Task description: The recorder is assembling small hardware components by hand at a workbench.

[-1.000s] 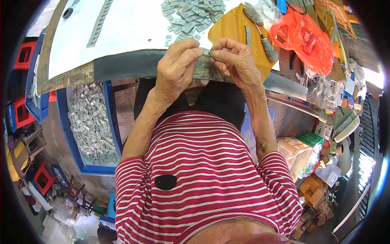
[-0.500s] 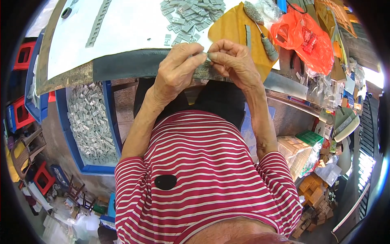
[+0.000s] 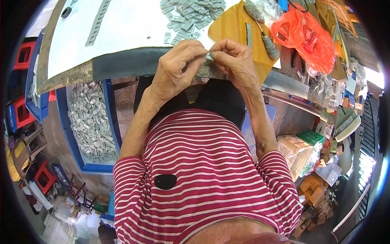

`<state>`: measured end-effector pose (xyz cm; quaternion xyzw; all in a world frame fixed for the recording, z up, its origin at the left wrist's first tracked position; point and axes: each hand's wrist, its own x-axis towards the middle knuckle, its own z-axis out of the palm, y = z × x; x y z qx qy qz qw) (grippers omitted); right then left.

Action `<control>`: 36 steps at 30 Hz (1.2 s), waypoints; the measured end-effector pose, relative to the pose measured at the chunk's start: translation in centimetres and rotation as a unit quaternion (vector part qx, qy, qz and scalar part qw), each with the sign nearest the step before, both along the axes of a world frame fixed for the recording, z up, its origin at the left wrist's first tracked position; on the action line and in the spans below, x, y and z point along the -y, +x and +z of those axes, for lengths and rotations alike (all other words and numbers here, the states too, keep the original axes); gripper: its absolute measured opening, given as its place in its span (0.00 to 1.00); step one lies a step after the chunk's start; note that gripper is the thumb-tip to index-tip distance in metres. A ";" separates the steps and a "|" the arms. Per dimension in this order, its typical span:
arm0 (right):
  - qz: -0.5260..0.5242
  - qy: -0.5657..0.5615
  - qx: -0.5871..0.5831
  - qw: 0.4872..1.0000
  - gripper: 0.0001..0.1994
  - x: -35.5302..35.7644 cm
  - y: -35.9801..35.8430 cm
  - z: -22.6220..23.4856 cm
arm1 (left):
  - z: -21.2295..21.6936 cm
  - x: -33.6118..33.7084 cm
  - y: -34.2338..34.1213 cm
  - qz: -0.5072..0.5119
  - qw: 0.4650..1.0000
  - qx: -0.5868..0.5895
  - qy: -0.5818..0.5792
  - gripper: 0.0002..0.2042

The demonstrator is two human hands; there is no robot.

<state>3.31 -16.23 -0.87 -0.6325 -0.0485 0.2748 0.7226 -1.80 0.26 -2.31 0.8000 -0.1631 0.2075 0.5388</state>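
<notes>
Both hands meet over the front edge of the table, pinching one small grey piece (image 3: 209,56) between the fingertips. My left hand (image 3: 176,67) comes from the left with its fingers curled in, thumb and forefinger at the piece. My right hand (image 3: 235,61) grips its other side with thumb and forefinger. The fingers cover most of the piece, so its shape is hard to make out. Just beyond lies a heap of flat grey plastic pieces (image 3: 191,18) on the white table sheet (image 3: 126,28). A few loose ones rest nearest my left hand.
A long notched grey strip (image 3: 97,22) lies on the sheet. At right are a tan cloth (image 3: 227,28), a tool with a wrapped handle (image 3: 269,48) and a red plastic bag (image 3: 313,40). Below the table's left side stands a blue tray (image 3: 87,167) full of grey pieces.
My left fingers have shifted and spread slightly around the small piece, and more of it shows between the fingertips. Both hands stay in nearly the same place.
</notes>
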 end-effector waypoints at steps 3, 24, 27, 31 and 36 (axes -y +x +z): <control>0.007 -0.040 0.037 0.998 0.04 0.1 -0.1 0.3 | 0.3 0.0 0.2 -0.004 1.000 0.019 0.023 0.09; -0.021 -0.023 0.050 0.998 0.10 -1.8 0.7 0.8 | 0.2 -8.7 6.7 0.121 0.984 -0.013 0.129 0.07; -0.014 -0.030 0.034 0.999 0.09 -1.5 0.0 1.1 | -1.3 -11.7 9.6 0.184 0.971 -0.025 0.151 0.08; 0.002 -0.048 0.010 0.999 0.09 -0.9 -0.8 1.1 | -2.7 -14.4 13.6 0.233 0.955 -0.024 0.180 0.08; 0.025 -0.032 -0.021 0.999 0.08 -0.3 -1.8 0.9 | -4.0 -16.7 16.3 0.276 0.930 -0.033 0.242 0.07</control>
